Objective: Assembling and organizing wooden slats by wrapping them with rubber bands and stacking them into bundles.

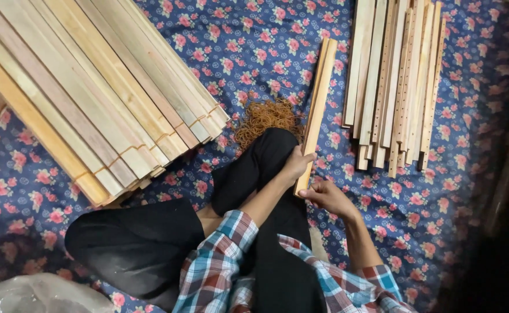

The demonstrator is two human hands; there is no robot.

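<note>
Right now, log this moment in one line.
left hand: grips wooden slats | right hand: at slats' near end | rubber bands: piled beside

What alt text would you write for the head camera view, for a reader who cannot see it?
A seated person's left hand and right hand grip the near end of a small bundle of pale wooden slats on a blue floral cloth. A heap of brown rubber bands lies beside it, between a large banded slat stack and loose perforated slats.

Big stack of banded wood slats (92,98) upper left. Loose slats w/ holes (396,87) upper right. Heap of rubber bands (266,119) btwn them. Flowered blue cloth (254,46) under all. Clear plastic bag (34,295) bottom left.
</note>
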